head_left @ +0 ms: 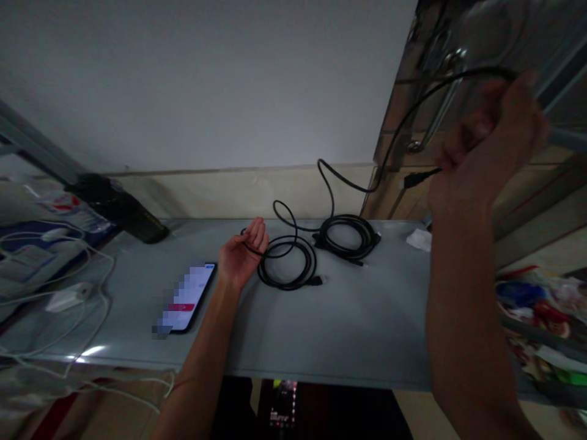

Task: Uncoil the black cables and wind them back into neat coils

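Note:
My right hand (498,134) is raised at the upper right, its fingers closed around a black cable (400,131). A plug (415,179) on a short end hangs just below those fingers. From this hand the cable arcs down in loose bends to the table. My left hand (242,256) is low over the table, palm up, with a thin stretch of black cable pinched between thumb and fingers. Beside it lies a round cable coil (287,287) with a plug (316,280) at its edge. A second, thicker black coil (373,235) rests behind and to the right.
Left of my left arm lies a lit phone (192,296). A dark bottle (123,211) leans at the back left, near white cords and a white adapter (68,297). Crumpled paper (419,239) sits at the right edge of the grey table (330,342). Another phone (283,403) is below.

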Demonstrator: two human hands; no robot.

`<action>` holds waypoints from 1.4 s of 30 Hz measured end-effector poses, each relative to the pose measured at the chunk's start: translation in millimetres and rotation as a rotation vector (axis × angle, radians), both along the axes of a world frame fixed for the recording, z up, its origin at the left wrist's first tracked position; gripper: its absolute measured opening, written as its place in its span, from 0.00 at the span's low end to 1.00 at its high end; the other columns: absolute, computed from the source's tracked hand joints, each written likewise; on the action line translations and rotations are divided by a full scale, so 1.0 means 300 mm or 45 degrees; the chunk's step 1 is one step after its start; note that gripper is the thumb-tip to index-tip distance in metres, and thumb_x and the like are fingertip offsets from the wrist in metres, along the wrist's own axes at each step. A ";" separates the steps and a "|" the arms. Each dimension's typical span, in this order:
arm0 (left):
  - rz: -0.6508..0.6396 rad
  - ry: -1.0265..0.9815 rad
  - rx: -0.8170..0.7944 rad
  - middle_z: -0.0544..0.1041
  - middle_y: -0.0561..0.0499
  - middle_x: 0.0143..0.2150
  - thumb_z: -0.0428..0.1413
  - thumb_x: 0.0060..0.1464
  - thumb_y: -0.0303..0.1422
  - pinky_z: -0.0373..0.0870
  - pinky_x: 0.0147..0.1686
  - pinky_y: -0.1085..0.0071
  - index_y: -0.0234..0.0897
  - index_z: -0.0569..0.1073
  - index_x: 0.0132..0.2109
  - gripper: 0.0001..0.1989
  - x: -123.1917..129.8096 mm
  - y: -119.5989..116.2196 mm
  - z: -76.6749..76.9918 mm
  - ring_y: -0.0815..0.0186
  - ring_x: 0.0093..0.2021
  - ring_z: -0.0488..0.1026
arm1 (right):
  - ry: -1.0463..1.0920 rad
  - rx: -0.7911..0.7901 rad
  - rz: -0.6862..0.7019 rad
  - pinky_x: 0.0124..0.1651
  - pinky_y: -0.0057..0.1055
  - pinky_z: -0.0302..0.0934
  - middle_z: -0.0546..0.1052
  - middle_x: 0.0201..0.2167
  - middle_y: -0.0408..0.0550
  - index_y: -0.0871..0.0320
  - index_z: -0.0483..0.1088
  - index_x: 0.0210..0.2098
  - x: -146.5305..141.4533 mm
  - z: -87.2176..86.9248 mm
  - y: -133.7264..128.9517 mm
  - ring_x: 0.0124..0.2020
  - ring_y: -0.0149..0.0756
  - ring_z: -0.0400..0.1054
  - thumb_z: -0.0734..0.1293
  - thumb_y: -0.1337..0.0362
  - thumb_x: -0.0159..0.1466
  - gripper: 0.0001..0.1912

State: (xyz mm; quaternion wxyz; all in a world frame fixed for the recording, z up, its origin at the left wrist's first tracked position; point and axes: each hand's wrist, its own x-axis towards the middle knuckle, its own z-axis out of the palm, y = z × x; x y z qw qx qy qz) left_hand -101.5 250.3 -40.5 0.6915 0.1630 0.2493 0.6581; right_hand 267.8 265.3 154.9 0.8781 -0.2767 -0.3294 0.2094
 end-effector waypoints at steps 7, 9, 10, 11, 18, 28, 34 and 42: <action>0.005 0.036 0.048 0.87 0.43 0.63 0.50 0.63 0.20 0.82 0.61 0.67 0.39 0.77 0.71 0.32 -0.029 0.011 -0.025 0.62 0.59 0.87 | 0.069 0.159 -0.063 0.21 0.35 0.33 0.55 0.21 0.32 0.55 0.73 0.30 0.045 0.035 -0.074 0.16 0.23 0.47 0.53 0.60 0.83 0.28; 0.019 0.003 0.047 0.88 0.43 0.61 0.50 0.64 0.20 0.82 0.60 0.67 0.39 0.76 0.72 0.33 -0.035 0.012 -0.029 0.62 0.58 0.87 | 0.086 0.166 -0.079 0.21 0.36 0.33 0.55 0.21 0.32 0.54 0.72 0.29 0.050 0.039 -0.083 0.16 0.23 0.48 0.53 0.60 0.82 0.27; 0.025 -0.009 0.044 0.88 0.43 0.61 0.49 0.64 0.20 0.83 0.60 0.67 0.38 0.76 0.72 0.33 -0.037 0.013 -0.030 0.62 0.58 0.87 | 0.089 0.172 -0.094 0.21 0.35 0.34 0.55 0.22 0.32 0.54 0.72 0.30 0.050 0.040 -0.087 0.16 0.23 0.48 0.53 0.61 0.82 0.27; 0.029 -0.017 0.042 0.88 0.43 0.61 0.49 0.64 0.20 0.83 0.60 0.67 0.38 0.76 0.72 0.33 -0.038 0.013 -0.031 0.62 0.58 0.87 | 0.089 0.179 -0.114 0.21 0.35 0.34 0.54 0.22 0.32 0.54 0.71 0.30 0.047 0.042 -0.090 0.17 0.23 0.47 0.52 0.61 0.82 0.26; 0.012 -0.029 0.061 0.89 0.43 0.59 0.49 0.65 0.20 0.83 0.59 0.68 0.37 0.78 0.70 0.31 -0.039 0.014 -0.035 0.63 0.57 0.87 | 0.003 0.198 -0.172 0.22 0.33 0.38 0.53 0.23 0.32 0.52 0.69 0.31 0.005 0.045 -0.108 0.19 0.25 0.44 0.52 0.65 0.80 0.23; -0.023 0.010 -0.005 0.88 0.41 0.60 0.50 0.66 0.22 0.83 0.58 0.68 0.35 0.78 0.69 0.29 -0.012 0.002 -0.010 0.61 0.64 0.84 | -0.069 0.222 -0.128 0.20 0.32 0.36 0.51 0.22 0.32 0.53 0.67 0.34 -0.076 0.051 -0.099 0.19 0.27 0.41 0.51 0.62 0.83 0.22; -0.185 0.017 -0.017 0.84 0.33 0.65 0.50 0.75 0.34 0.85 0.59 0.58 0.31 0.74 0.73 0.26 0.000 -0.004 0.002 0.51 0.68 0.81 | -0.639 0.271 -0.049 0.22 0.30 0.44 0.55 0.25 0.34 0.51 0.66 0.42 -0.184 -0.023 -0.076 0.21 0.29 0.49 0.57 0.56 0.85 0.15; -0.287 0.029 -0.019 0.85 0.27 0.60 0.47 0.79 0.50 0.84 0.61 0.46 0.26 0.73 0.72 0.33 0.011 -0.002 0.008 0.42 0.63 0.84 | -1.845 -0.034 0.629 0.46 0.34 0.63 0.77 0.41 0.46 0.53 0.72 0.51 -0.394 -0.168 -0.093 0.41 0.37 0.72 0.59 0.53 0.85 0.15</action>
